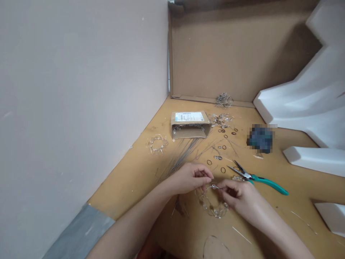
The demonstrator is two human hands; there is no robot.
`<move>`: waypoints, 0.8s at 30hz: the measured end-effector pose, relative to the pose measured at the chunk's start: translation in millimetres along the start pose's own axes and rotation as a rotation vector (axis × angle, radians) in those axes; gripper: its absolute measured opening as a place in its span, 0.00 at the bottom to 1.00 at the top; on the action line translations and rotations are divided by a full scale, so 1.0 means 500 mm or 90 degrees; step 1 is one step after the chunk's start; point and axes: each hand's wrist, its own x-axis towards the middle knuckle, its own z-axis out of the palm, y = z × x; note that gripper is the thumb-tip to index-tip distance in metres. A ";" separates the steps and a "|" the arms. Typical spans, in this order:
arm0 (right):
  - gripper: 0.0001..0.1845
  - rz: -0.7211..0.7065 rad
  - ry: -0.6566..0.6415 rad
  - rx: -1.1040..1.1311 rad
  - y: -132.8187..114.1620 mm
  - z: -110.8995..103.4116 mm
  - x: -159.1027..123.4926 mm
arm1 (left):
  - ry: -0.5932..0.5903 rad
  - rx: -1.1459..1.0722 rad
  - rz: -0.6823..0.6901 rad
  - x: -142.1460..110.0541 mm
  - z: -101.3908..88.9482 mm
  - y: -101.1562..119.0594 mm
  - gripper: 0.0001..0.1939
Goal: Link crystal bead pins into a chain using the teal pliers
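Observation:
Between my two hands hangs a wire ring with clear beads [217,213], a loose circle of thin silvery wire. My left hand [192,178] has its fingers curled and pinched at the ring's upper left. Opposite it, my right hand [238,196] pinches the ring's upper right side between thumb and fingers. A bead at the ring's top shows between the fingertips. Just beyond my right hand lie long-nose pliers [265,182] with green handles, their jaws apart. Near my left hand is a bundle of straight thin wires [183,154].
A small cardboard box [190,128] with a label lies open toward me. Left of it sits another beaded wire ring [157,144]; more wire pieces [222,119] pile up at right. Several small brown rings [209,162] are scattered about. White foam pieces [309,158] border the right; a wall [81,90] the left.

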 end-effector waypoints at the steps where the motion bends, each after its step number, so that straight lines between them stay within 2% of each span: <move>1: 0.11 0.000 0.002 0.002 0.000 0.000 -0.001 | 0.001 0.018 0.007 0.000 -0.001 0.000 0.07; 6: 0.11 0.008 0.017 0.002 -0.002 -0.002 -0.004 | 0.001 0.089 0.038 -0.001 -0.006 -0.002 0.06; 14: 0.12 0.067 0.016 -0.010 -0.002 0.000 -0.006 | 0.003 0.055 0.046 0.003 -0.003 -0.003 0.05; 19: 0.12 0.097 0.016 -0.009 -0.001 0.001 -0.010 | 0.010 0.089 0.059 0.004 -0.004 0.003 0.05; 24: 0.11 0.080 0.054 -0.025 -0.007 0.000 -0.012 | -0.028 0.029 0.004 0.003 -0.007 0.011 0.06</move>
